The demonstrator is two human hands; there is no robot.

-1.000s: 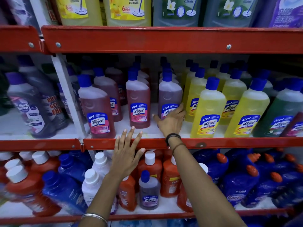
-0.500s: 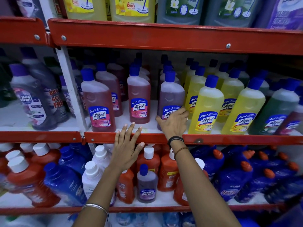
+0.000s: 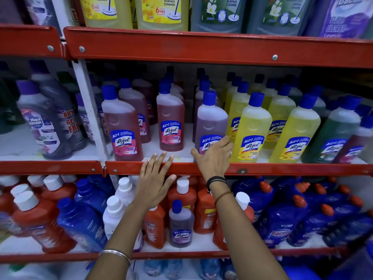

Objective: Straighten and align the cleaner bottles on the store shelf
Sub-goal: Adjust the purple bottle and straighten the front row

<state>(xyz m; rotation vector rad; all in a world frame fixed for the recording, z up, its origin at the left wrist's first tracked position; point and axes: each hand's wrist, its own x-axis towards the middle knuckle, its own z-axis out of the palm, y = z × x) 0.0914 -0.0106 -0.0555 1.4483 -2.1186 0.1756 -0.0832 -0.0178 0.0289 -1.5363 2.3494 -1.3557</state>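
Observation:
On the middle shelf point(image 3: 262, 169) stand rows of blue-capped cleaner bottles. My right hand point(image 3: 214, 158) grips the base of a purple bottle point(image 3: 211, 120) at the shelf's front edge, beside a yellow bottle point(image 3: 251, 128). Two pink bottles stand to its left, one at the front point(image 3: 121, 126) and one set further back point(image 3: 170, 118). My left hand point(image 3: 154, 182) is open, fingers spread, resting on the red shelf lip below the gap between the pink and purple bottles.
More yellow bottles point(image 3: 294, 130) and a green one point(image 3: 333, 134) fill the right of the shelf. A white upright post point(image 3: 88, 110) divides off dark bottles point(image 3: 42, 122) at left. Orange, white and blue bottles point(image 3: 84, 219) crowd the lower shelf; large jugs point(image 3: 161, 11) stand above.
My right hand has drawn the purple bottle forward to the shelf's front edge, level with the yellow one. My left hand has stayed on the shelf lip.

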